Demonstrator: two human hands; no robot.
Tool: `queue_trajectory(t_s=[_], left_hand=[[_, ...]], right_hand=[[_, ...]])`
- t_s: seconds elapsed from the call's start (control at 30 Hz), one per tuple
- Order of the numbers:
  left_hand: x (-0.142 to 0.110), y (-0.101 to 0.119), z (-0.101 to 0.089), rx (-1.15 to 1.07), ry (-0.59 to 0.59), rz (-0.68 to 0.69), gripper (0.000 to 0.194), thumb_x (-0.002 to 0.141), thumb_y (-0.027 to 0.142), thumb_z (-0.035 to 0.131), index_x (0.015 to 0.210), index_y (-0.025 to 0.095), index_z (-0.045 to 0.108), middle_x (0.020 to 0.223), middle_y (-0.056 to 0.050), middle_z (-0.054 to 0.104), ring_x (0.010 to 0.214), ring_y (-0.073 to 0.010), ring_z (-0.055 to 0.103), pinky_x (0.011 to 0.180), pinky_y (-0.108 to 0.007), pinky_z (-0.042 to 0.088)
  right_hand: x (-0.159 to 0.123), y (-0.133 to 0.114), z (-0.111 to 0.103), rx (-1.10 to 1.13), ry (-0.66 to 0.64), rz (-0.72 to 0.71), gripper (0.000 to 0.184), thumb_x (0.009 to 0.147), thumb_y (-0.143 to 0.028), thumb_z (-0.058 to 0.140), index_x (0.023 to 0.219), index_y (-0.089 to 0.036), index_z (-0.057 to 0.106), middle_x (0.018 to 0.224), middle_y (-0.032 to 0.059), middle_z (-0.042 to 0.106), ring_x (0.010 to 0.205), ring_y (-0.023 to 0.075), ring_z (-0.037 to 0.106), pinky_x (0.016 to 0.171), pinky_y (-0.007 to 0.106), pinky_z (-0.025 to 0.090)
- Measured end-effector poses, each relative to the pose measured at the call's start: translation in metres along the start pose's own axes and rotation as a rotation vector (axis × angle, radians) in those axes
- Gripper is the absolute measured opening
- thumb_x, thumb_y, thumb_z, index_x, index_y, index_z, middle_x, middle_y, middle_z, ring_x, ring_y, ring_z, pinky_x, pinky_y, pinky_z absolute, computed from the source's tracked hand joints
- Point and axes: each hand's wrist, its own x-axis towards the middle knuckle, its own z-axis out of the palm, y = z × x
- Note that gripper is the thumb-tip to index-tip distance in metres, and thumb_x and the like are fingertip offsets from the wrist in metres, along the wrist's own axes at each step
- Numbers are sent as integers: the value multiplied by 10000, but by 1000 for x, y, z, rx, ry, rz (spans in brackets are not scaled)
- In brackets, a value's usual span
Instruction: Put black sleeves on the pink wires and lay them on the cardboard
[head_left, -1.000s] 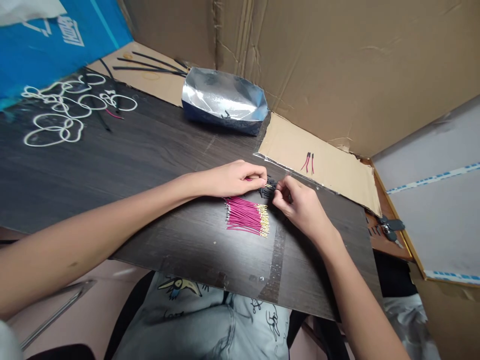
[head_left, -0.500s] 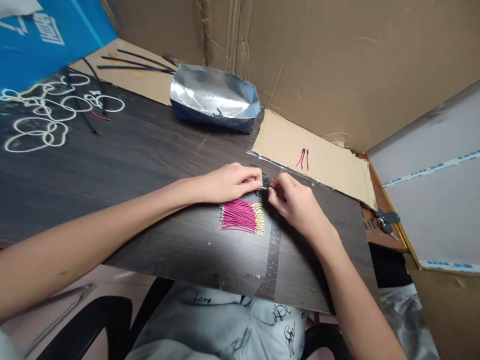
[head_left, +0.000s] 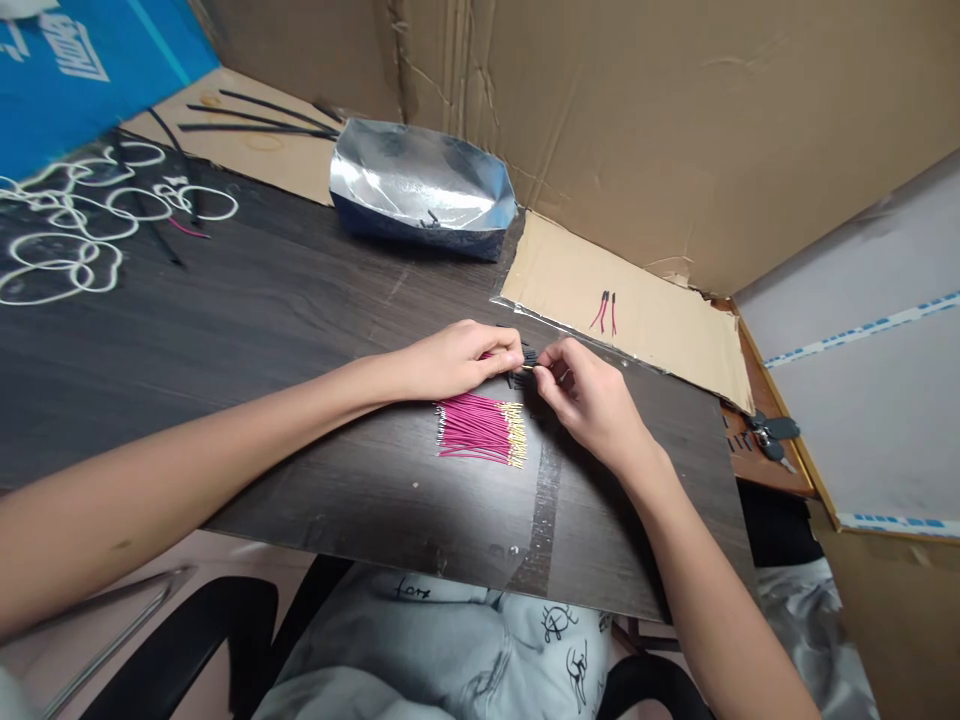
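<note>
My left hand [head_left: 457, 357] pinches one magenta wire with a gold tip, just above a flat bundle of magenta wires [head_left: 480, 430] lying on the dark wooden board [head_left: 262, 330]. My right hand [head_left: 589, 398] is closed in a pinch facing it, fingertips meeting the wire's tip, holding a small black sleeve. A little heap of black sleeves [head_left: 525, 368] sits between and behind the two hands, partly hidden by the fingers.
A silver foil tray [head_left: 424, 190] stands at the back. Two finished red-and-black wires [head_left: 606, 310] lie on a cardboard sheet [head_left: 660, 330] to the right. White rings [head_left: 82, 230] and black tubes [head_left: 255, 115] are at the left back. Keys [head_left: 769, 435] lie far right. Cardboard walls enclose the back.
Both hands have stayed together at the wire's tip with only slight finger shifts. The view has drifted, so everything sits a little lower-left to higher in frame.
</note>
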Motion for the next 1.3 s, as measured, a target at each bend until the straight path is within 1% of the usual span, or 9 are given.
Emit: queue_trajectory(t_s=[0.07, 0.2, 0.33, 0.5, 0.63, 0.8, 0.97, 1.17, 1.3], left_hand=[[1, 0, 1, -59, 3, -10, 289, 994, 357, 528, 790, 166, 597, 618, 57, 453, 581, -102, 385, 603, -261, 290], [3, -1, 1, -165, -11, -34, 313, 1000, 396, 522, 830, 154, 623, 650, 36, 510, 598, -107, 434, 605, -259, 330], [4, -6, 1, -185, 1, -12, 308, 1000, 391, 530, 842, 150, 640, 656, 33, 502, 607, -107, 435, 602, -261, 323], [3, -12, 0, -189, 14, 33, 267, 992, 367, 547, 954, 149, 696, 694, 31, 517, 630, -107, 424, 617, -263, 322], [2, -12, 0, -215, -7, 32, 239, 970, 348, 558, 917, 145, 672, 739, 15, 561, 659, -108, 445, 629, -260, 327], [-1, -9, -2, -230, 30, -8, 240, 991, 364, 539, 899, 159, 624, 618, 66, 434, 567, -94, 364, 583, -254, 288], [-3, -6, -4, -232, 51, -27, 210, 991, 339, 535, 884, 169, 595, 582, 78, 430, 529, -87, 356, 575, -250, 293], [-3, -4, -4, -211, 69, -26, 245, 995, 369, 516, 858, 178, 584, 587, 68, 439, 534, -97, 362, 573, -260, 290], [-3, -4, -3, -183, 74, -16, 262, 1000, 397, 510, 877, 179, 589, 610, 67, 418, 558, -105, 352, 583, -262, 290]], right_hand=[[0, 1, 1, 12, 26, -2, 19, 1028, -226, 535, 1019, -216, 548, 903, 25, 642, 729, 138, 588, 669, 290, 483], [0, 2, 1, 39, 66, 0, 22, 1023, -233, 557, 1014, -217, 569, 885, 16, 647, 709, 130, 579, 661, 282, 481], [0, 1, 1, 83, 60, 29, 47, 1031, -244, 557, 1034, -211, 590, 895, 20, 666, 722, 133, 606, 673, 286, 490], [-1, 0, 4, 102, 52, 46, 73, 1028, -266, 563, 1059, -210, 598, 899, 21, 679, 709, 135, 626, 672, 297, 508], [-1, -3, 8, 115, 73, 80, 78, 1018, -276, 583, 1058, -214, 610, 918, 18, 685, 714, 135, 648, 661, 296, 526], [0, -5, 14, 203, 180, 153, 54, 992, -267, 610, 1021, -223, 617, 897, 12, 680, 728, 143, 666, 685, 307, 563], [-2, -8, 19, 253, 294, 238, 65, 982, -283, 625, 1013, -227, 616, 922, 19, 677, 732, 146, 663, 664, 306, 561], [-2, -9, 20, 315, 314, 267, 79, 977, -305, 634, 999, -231, 620, 909, 29, 670, 737, 156, 657, 632, 307, 554], [0, -8, 19, 404, 336, 286, 101, 966, -325, 654, 984, -233, 617, 886, 20, 657, 694, 141, 646, 613, 299, 546]])
